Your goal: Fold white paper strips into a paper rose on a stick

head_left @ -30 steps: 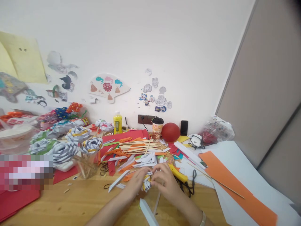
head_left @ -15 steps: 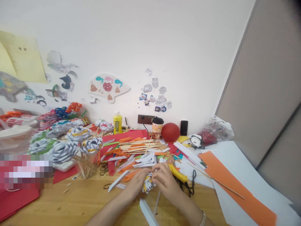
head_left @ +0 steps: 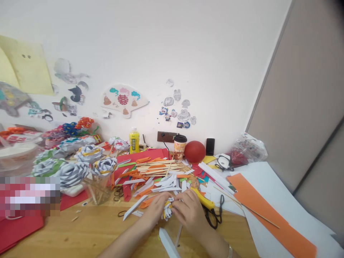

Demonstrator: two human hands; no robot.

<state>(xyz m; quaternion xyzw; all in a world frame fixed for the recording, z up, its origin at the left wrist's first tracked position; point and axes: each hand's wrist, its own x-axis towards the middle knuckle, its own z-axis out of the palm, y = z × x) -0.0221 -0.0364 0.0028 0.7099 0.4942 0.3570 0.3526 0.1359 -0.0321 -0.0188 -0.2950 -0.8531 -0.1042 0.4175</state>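
Between my two hands is a small white-and-yellow folded paper flower (head_left: 168, 209), low over the wooden table. My left hand (head_left: 155, 208) grips it from the left, fingers curled against its edge. From the right, my right hand (head_left: 186, 207) presses its bent fingers on the flower's other side. The undersides of the fingers are hidden. A folded white paper strip (head_left: 168, 243) lies just in front of the flower. Right of my right hand rests a yellow-handled tool with a black cord, probably a glue gun (head_left: 204, 199).
Behind my hands spread loose paper strips (head_left: 166, 183) and a pile of wooden sticks (head_left: 158, 166). Finished paper flowers (head_left: 73, 173) stand at left, some in a clear cup (head_left: 98, 190). A lidded paper cup (head_left: 179, 147), red balloon (head_left: 195, 151) and orange sheet (head_left: 274, 215) are right.
My right hand has shifted slightly, its fingers bending closer against the flower. The flower has turned or tilted a little; my left hand stays about where it was.
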